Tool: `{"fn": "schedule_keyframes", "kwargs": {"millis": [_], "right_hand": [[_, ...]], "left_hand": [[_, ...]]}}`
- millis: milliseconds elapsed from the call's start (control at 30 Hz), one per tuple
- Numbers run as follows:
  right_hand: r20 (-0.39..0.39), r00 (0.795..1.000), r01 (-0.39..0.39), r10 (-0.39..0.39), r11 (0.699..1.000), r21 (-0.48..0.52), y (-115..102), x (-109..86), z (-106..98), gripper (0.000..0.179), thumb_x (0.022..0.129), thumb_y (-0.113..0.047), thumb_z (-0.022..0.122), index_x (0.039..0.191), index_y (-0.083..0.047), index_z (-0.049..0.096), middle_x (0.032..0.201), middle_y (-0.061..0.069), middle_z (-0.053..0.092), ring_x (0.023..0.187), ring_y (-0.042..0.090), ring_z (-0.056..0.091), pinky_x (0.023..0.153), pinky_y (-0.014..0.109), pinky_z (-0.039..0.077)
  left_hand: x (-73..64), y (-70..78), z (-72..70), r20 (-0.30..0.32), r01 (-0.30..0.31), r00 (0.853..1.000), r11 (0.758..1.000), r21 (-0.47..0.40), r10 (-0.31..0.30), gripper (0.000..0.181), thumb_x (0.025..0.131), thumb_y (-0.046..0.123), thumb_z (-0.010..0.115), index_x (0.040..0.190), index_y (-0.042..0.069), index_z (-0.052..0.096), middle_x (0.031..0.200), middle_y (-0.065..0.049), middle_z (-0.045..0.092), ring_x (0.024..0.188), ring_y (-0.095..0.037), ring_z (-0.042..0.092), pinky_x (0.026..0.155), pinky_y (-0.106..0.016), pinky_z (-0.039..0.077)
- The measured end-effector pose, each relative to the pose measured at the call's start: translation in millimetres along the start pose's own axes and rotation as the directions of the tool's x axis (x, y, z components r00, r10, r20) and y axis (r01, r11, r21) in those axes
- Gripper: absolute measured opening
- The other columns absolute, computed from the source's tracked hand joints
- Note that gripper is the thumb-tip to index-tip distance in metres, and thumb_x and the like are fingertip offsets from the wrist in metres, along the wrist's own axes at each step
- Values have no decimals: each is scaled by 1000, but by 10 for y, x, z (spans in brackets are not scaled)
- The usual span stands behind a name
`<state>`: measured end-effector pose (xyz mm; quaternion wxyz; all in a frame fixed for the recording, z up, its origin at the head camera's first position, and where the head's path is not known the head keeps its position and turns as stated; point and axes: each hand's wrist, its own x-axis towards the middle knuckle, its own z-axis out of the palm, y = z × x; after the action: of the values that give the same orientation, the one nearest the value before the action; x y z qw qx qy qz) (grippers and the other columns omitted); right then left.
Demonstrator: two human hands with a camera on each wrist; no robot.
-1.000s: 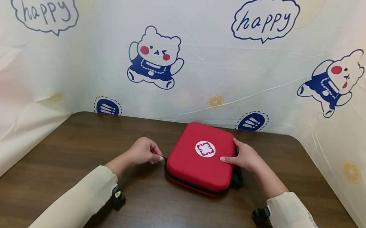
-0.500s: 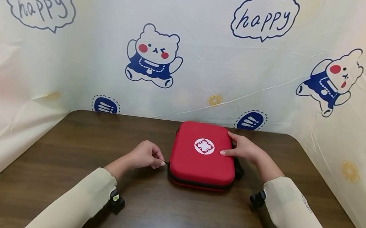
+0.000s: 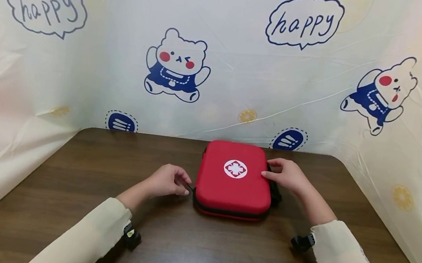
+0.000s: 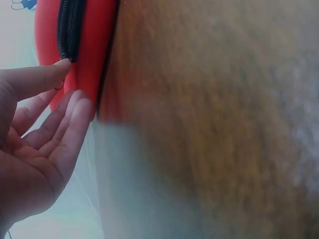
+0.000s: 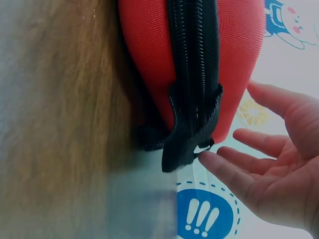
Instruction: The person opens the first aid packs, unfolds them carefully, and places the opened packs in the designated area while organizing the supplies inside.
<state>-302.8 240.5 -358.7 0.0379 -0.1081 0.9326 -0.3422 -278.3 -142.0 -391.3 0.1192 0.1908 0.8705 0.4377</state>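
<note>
A red zip-up first-aid case (image 3: 231, 190) with a white cross emblem lies closed on the table in the head view. My left hand (image 3: 169, 181) is at its near left corner, thumb and forefinger parted around the thin black zipper pull (image 3: 191, 188). In the left wrist view, the thumb tip meets the end of the black zipper (image 4: 70, 30), and the other fingers are loosely bent. At the case's right side is my right hand (image 3: 288, 175), its thumb at the top edge. Its fingers extend near the black carry strap (image 5: 182, 149) in the right wrist view.
The brown wooden table (image 3: 198, 247) extends around the case. Behind it hangs a pale printed cloth (image 3: 224, 85) with cartoon bears, which also closes in both sides.
The case has turned slightly to sit straighter and shifted a little away. My left fingers have loosened from pinching the zipper pull. My right hand has drawn back toward the case's right edge.
</note>
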Motion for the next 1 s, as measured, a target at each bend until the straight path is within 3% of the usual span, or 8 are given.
{"fn": "schedule_keyframes", "kwargs": {"millis": [300,500,667,800,1000], "right_hand": [[7,998,-57,57,988,145,63,-178,-18,53,92,-25,68,132,7,52,128,29,56,97,31,65,80,40,57],[33,995,-98,93,972,212,65,-251,-10,57,94,-26,66,136,8,48,134,31,50,107,36,60,82,43,56],[60,994,-111,96,935,337,80,-294,14,58,95,-23,64,138,10,42,136,33,47,115,41,55,82,43,57],[89,993,-111,81,899,424,75,-309,26,60,97,-21,61,141,12,37,136,35,45,117,44,54,83,40,56],[125,989,-133,83,872,472,73,-312,37,62,98,-22,58,145,10,32,140,35,41,121,46,51,90,42,53]], "left_hand": [[-100,119,0,-51,-26,998,1000,10,27,42,78,11,83,115,3,65,111,-13,67,90,-19,65,78,-35,57],[-159,235,46,-86,-126,988,992,-5,125,57,76,17,84,127,10,61,131,-13,56,107,-31,61,76,-35,58],[-173,370,117,-107,-168,981,985,-31,164,74,71,20,87,137,14,55,139,-9,44,120,-38,50,74,-35,58],[-137,456,176,-109,-188,976,982,14,188,84,67,25,89,142,18,51,143,-7,39,126,-35,44,77,-40,58],[-73,492,274,-105,-176,977,979,104,186,98,64,30,91,149,23,41,150,-8,31,136,-26,30,88,-49,53]]}}
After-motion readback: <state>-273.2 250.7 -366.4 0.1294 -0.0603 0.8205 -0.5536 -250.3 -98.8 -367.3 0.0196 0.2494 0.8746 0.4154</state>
